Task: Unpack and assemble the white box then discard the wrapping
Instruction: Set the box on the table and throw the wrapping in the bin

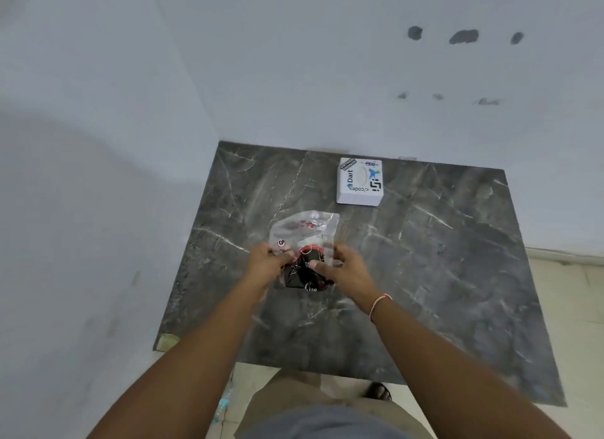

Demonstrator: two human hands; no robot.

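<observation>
A clear plastic wrapping bag (pixel 304 228) with a round "CP" sticker lies on the dark marble slab (pixel 425 275). A black and red bundle (pixel 305 272) sits at the bag's near end, part in and part out of it. My left hand (pixel 266 260) pinches the bag's left edge. My right hand (pixel 346 265) grips the bundle and the bag's right edge. A white box (pixel 359 182) with stickers, one reading "Dart", stands apart at the slab's far side, upright and closed.
The slab fills a corner between two pale walls (pixel 98 144). Its near edge ends above a tiled floor (pixel 572 308), where my foot in a sandal (pixel 379 391) shows. A small greenish scrap (pixel 168 341) lies at the slab's near-left corner.
</observation>
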